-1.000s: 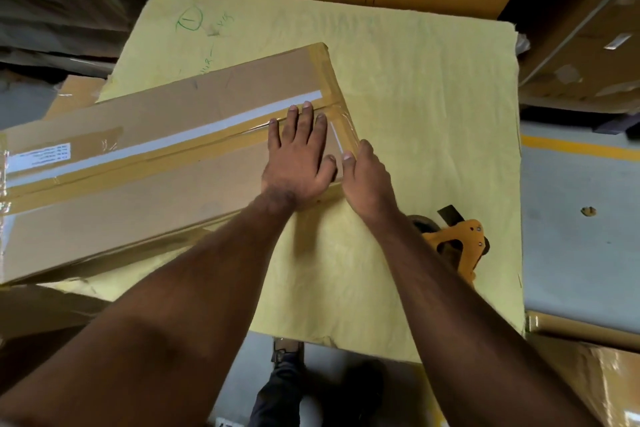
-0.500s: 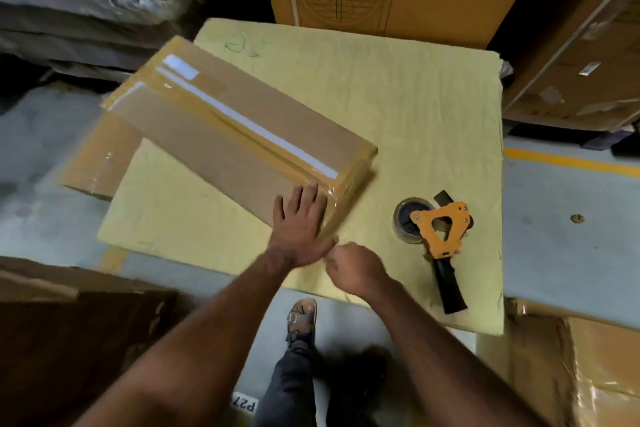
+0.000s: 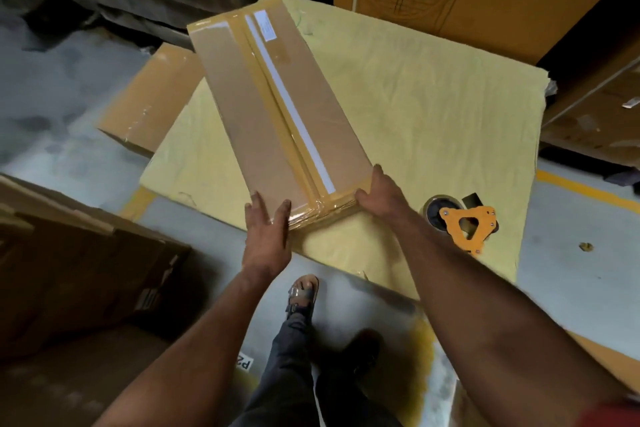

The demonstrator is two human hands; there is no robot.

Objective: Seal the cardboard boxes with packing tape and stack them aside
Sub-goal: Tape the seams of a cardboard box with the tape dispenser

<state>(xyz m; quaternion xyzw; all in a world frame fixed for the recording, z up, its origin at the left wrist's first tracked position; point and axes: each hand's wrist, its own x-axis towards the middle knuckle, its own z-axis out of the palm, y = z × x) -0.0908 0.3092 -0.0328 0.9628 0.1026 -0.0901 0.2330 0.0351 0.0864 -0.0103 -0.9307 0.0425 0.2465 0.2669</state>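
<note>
Box (image 3: pixel 277 107), long and flat and already taped along its top seam and over its near end, lies at an angle on the yellow sheet (image 3: pixel 433 107), its far end reaching past the sheet's left edge. The left hand (image 3: pixel 266 236) grips the near left corner, thumb on top and fingers on the side. The right hand (image 3: pixel 381 194) holds the near right corner; its fingertips seem to curl under the end, though blur makes that hard to confirm. The step looks like lifting the sealed box away to stack it. To do it well, get both hands under the near end, tilt it up, then shift one hand further along so the length does not sag or swing. Keep the right forearm clear of the tape gun (image 3: pixel 464 229) lying just beside it on the sheet
</note>
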